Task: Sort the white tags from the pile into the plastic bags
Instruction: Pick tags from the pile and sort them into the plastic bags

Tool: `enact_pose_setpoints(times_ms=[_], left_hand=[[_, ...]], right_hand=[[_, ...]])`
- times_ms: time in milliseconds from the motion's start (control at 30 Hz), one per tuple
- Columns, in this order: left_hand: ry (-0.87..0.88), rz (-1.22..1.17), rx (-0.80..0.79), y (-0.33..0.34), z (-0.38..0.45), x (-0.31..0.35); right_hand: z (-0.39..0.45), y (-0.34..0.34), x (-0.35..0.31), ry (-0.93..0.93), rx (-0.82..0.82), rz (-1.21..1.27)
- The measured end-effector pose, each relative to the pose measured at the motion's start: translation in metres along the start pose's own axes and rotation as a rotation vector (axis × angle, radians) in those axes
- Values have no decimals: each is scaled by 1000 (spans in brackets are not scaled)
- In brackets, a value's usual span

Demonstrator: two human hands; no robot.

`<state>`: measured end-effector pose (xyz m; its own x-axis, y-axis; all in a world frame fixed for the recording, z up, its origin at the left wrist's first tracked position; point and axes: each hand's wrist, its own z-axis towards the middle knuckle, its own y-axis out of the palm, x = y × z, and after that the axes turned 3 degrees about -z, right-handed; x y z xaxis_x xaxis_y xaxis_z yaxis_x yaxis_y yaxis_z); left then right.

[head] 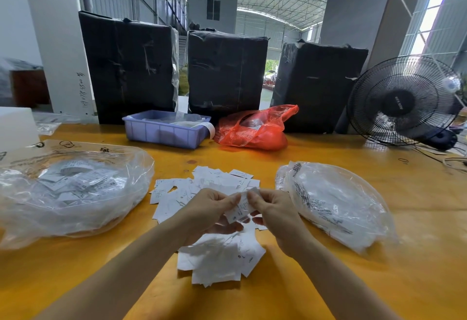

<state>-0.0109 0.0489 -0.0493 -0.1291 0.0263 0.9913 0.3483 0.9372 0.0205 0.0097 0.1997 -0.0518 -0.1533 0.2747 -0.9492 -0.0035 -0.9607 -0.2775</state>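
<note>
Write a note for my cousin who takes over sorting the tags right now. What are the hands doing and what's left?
Left hand and right hand both pinch one white tag above the pile in the middle of the yellow table.
Left plastic bag already holds many tags; one reads XS.
Right plastic bag lies beside the pile, with white contents that I cannot make out.
Left to do: bag the held tag, then sort the loose tags.

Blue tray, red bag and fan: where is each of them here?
blue tray (pixel 161 135), head view, on its front wall.
red bag (pixel 255 131), head view, on its crumpled middle.
fan (pixel 398 102), head view, on the dark hub behind the grille.
</note>
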Motion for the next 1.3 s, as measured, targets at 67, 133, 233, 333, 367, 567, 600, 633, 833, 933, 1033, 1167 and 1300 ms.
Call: enact_pose_setpoints(times_ms=[67,133,233,333,367,567,600,633,833,933,1033,1167,1300], left_hand=[[12,12,1,4,0,-3],[28,11,25,7,0,-4],[48,-25,120,7,1,-3],[41,-39,174,6,2,-1],[40,-35,170,6,1,-1],[51,-31,172,6,1,-1],[55,-17,186,6,2,-1],[59,-6,198,6,2,-1],[52,-101,180,4,-1,6],[51,-108,174,1,-2,11],[44,-78,143,-2,-2,17],[97,35,138,-14,-2,22],[134,82,194,-24,-3,16]], right_hand=[[-1,4,1,5,-40,29],[-2,5,0,45,-101,42],[-1,0,-1,102,-139,68],[0,0,-2,-28,-18,36],[-1,1,-1,-95,40,11],[-1,3,0,-208,172,40],[-1,3,0,-213,179,22],[-1,4,0,-223,172,11],[-3,6,-6,-280,59,-1],[-3,5,-11,-308,61,25],[0,3,-14,-278,103,90],[10,1,-17,-127,143,192],[13,7,-17,-91,105,111]])
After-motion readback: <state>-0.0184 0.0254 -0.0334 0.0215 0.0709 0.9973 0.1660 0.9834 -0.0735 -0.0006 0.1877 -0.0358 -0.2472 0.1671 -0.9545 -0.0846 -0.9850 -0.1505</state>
